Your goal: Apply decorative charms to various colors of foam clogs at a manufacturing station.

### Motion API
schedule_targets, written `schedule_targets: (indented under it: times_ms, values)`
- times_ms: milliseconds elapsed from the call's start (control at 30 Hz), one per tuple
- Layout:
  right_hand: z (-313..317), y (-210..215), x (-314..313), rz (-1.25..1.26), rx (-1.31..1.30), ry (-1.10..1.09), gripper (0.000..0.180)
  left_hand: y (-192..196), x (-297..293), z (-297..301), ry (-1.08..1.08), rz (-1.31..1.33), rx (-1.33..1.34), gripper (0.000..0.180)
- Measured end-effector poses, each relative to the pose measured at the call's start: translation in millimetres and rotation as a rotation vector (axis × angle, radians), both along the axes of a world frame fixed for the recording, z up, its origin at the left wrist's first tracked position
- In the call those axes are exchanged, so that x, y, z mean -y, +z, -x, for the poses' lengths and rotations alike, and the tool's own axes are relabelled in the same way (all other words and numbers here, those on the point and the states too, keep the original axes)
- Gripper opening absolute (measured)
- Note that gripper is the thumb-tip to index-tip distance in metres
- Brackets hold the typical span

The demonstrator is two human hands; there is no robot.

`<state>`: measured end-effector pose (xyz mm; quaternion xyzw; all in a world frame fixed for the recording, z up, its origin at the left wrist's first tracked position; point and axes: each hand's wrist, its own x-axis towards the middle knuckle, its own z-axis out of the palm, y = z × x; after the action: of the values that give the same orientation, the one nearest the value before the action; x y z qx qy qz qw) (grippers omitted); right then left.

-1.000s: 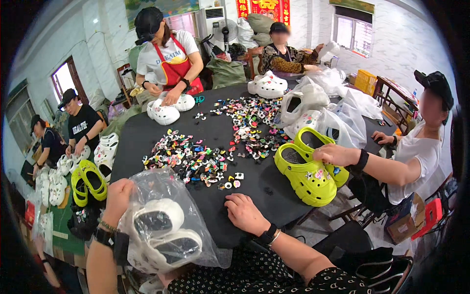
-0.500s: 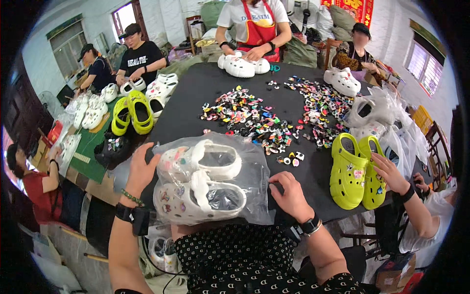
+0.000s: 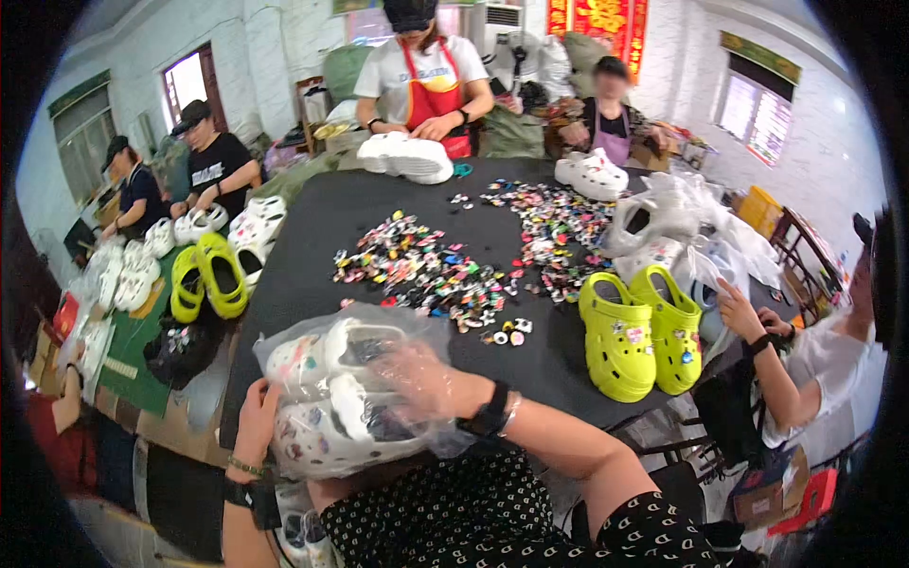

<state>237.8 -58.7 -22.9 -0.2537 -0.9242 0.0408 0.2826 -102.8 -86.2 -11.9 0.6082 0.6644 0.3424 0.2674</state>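
Note:
A pair of white clogs (image 3: 317,434) with small charms lies inside a clear plastic bag (image 3: 431,327) at the table's near edge. At the bag's left side, my left hand (image 3: 254,417) has its fingers closed on the plastic. My right hand (image 3: 421,379) reaches across the bag over the clogs' openings. Motion smears its fingers, so I cannot make out whether they grip the plastic.
Loose colourful shoe charms (image 3: 426,275) spread over the black table (image 3: 317,227). Yellow-green clogs (image 3: 617,346) stand at right, near bagged clogs (image 3: 653,227). Across the table, a person in a red apron (image 3: 431,95) handles a white clog (image 3: 405,157). A co-worker's hand (image 3: 740,312) touches plastic at right.
My right hand has moved left from beside the bag to over it. My left hand has closed on the bag's edge. The view has shifted, and the co-worker's hand left the yellow-green clogs.

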Motion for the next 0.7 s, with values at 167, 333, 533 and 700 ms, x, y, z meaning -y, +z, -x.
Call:
schedule_targets:
  times_ms: [167,333,533,700]
  values:
    - [28,41,5,0.198,0.271,-0.168,0.051,0,2,-4,0.084,0.122,0.210,0.056]
    - [35,18,-13,0.181,0.188,-0.104,0.039,-33,-11,15,0.103,0.101,0.422,0.055]
    - [28,29,12,0.097,0.079,-0.020,0.019,-10,-3,0,0.050,0.242,0.569,0.045]
    - [-4,46,39,-0.016,0.022,0.015,0.016,-19,6,1,0.046,0.027,0.698,0.021]
